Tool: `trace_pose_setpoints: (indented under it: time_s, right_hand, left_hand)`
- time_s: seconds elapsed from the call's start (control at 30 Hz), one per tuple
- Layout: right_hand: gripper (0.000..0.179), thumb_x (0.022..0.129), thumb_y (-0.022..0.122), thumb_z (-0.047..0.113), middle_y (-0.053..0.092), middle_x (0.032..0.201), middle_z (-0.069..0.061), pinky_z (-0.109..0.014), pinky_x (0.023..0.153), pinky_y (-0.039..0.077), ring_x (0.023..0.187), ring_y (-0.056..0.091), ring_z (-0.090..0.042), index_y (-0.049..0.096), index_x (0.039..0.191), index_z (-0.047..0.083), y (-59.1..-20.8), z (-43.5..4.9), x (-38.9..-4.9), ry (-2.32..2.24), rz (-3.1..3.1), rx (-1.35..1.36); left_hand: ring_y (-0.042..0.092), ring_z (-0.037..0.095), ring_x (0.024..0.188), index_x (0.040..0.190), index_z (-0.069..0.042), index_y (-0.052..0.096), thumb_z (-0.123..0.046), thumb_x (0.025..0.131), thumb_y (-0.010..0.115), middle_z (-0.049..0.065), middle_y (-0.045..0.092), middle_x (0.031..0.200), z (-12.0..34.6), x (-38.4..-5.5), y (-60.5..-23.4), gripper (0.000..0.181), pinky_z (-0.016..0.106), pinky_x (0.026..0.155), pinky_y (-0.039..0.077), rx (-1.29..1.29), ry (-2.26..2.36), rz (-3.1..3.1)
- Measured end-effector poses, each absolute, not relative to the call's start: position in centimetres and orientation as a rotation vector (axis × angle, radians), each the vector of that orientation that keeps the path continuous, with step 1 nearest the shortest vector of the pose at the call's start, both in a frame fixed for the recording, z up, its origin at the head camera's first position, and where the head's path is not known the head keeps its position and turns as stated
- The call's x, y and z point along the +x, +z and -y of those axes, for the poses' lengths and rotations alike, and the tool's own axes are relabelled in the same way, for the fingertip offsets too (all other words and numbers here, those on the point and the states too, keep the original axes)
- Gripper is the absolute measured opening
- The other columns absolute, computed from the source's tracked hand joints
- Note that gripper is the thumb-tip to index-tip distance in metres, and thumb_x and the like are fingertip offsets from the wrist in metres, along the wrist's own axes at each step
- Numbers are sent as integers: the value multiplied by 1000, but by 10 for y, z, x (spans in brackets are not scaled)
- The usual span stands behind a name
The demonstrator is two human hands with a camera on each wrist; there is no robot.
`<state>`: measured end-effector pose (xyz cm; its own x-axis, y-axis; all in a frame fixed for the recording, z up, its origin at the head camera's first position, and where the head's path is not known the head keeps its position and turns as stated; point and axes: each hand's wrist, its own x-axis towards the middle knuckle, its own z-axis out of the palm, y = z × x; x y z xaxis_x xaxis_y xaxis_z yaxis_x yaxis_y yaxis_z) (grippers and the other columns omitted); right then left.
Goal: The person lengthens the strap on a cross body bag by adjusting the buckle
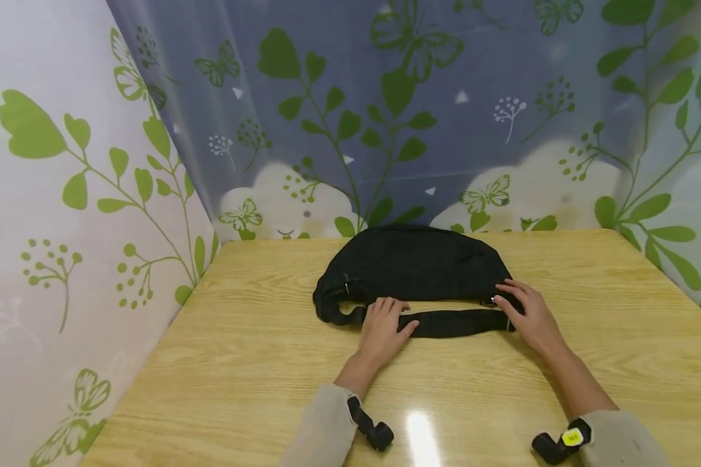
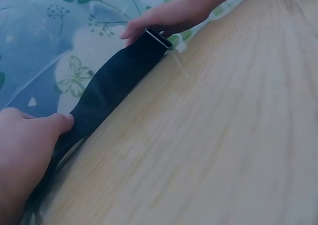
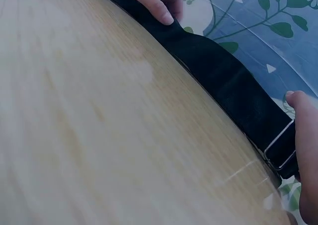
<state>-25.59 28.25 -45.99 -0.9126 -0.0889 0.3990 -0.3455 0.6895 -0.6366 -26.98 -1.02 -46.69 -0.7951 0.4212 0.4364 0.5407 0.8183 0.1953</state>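
Observation:
A black sling bag (image 1: 420, 263) lies flat near the back of the wooden table, its strap (image 1: 455, 323) stretched along its front side. My left hand (image 1: 383, 327) holds the strap toward its left part, thumb in front and fingers behind; the right wrist view shows the same left hand (image 3: 149, 1) on it. At the bag's right end my right hand (image 1: 531, 318) grips the corner, thumb beside a small zipper pull (image 1: 491, 301). A metal slide buckle (image 3: 279, 145) on the strap sits next to my right palm. The right fingertips are partly hidden behind the bag in the left wrist view.
The light wood table (image 1: 239, 389) stands against a blue printed curtain (image 1: 350, 117) at the back. A white printed curtain (image 1: 64, 227) hangs along the left side. Black camera straps (image 1: 370, 425) hang from both sleeved wrists.

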Motion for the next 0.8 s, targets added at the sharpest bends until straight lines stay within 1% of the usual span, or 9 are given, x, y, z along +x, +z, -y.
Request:
trace_pose_setpoints:
  time_s: [0.1, 0.2, 0.27, 0.37, 0.4, 0.5, 0.6, 0.7, 0.8]
  right_hand:
    - [46, 95, 51, 30, 35, 136, -26, -63, 94, 19, 124, 25, -47, 51, 126, -4, -461, -282, -255, 1049, 2545, 361]
    - [44, 95, 52, 28, 37, 135, -26, -62, 95, 18, 126, 23, -46, 52, 125, -4, -462, -281, -254, 1032, 2520, 374]
    - [43, 95, 52, 28, 37, 135, -26, -63, 96, 17, 127, 23, -45, 53, 124, -4, -462, -280, -254, 1026, 2509, 373]
    - [41, 95, 51, 26, 38, 135, -26, -63, 96, 17, 127, 23, -46, 53, 123, -4, -463, -280, -253, 1018, 2495, 375]
    - [41, 96, 50, 26, 38, 134, -26, -62, 96, 17, 127, 23, -46, 53, 123, -4, -463, -280, -252, 1018, 2491, 375]
    - [39, 97, 47, 24, 38, 134, -27, -61, 97, 17, 126, 24, -46, 53, 123, -5, -463, -279, -253, 1013, 2473, 388]
    - [37, 99, 43, 20, 40, 132, -28, -59, 97, 18, 125, 26, -47, 54, 121, -7, -462, -279, -255, 1020, 2440, 406]
    - [35, 100, 40, 17, 42, 129, -30, -59, 97, 18, 123, 28, -48, 55, 119, -9, -462, -280, -256, 1056, 2399, 420]
    - [34, 100, 40, 15, 43, 128, -29, -59, 97, 19, 122, 29, -49, 55, 118, -9, -462, -282, -255, 1078, 2374, 426]
  left_hand:
    - [44, 16, 106, 115, -15, 58, -36, 90, 59, -2, 53, 110, -1, -268, -465, 33, 32, 95, 32, -798, -365, 2510]
    - [46, 15, 106, 113, -16, 59, -28, 88, 61, -2, 53, 111, -23, -262, -464, 28, 29, 95, 32, -909, -357, 2347]
    - [48, 13, 105, 109, -17, 62, -26, 85, 62, -3, 55, 110, -43, -256, -462, 25, 27, 95, 32, -994, -380, 2228]
    - [51, 10, 102, 104, -20, 66, -30, 84, 62, -6, 59, 106, -76, -246, -461, 23, 24, 95, 32, -1074, -362, 2103]
    - [52, 10, 101, 104, -20, 67, -33, 85, 61, -6, 60, 106, -86, -243, -460, 24, 24, 95, 32, -1076, -337, 2091]
    - [51, 7, 103, 111, -22, 64, -39, 88, 58, -9, 59, 109, -112, -236, -460, 29, 23, 96, 31, -1010, -250, 2150]
    - [49, 5, 106, 115, -25, 61, -40, 89, 58, -12, 57, 113, -125, -235, -461, 31, 22, 97, 29, -902, -207, 2263]
    - [50, 3, 105, 111, -26, 62, -38, 87, 63, -13, 58, 110, -129, -238, -464, 27, 20, 96, 30, -849, -244, 2317]
    - [54, 3, 99, 104, -25, 64, -35, 85, 66, -13, 60, 104, -129, -243, -467, 21, 18, 92, 34, -830, -327, 2338]
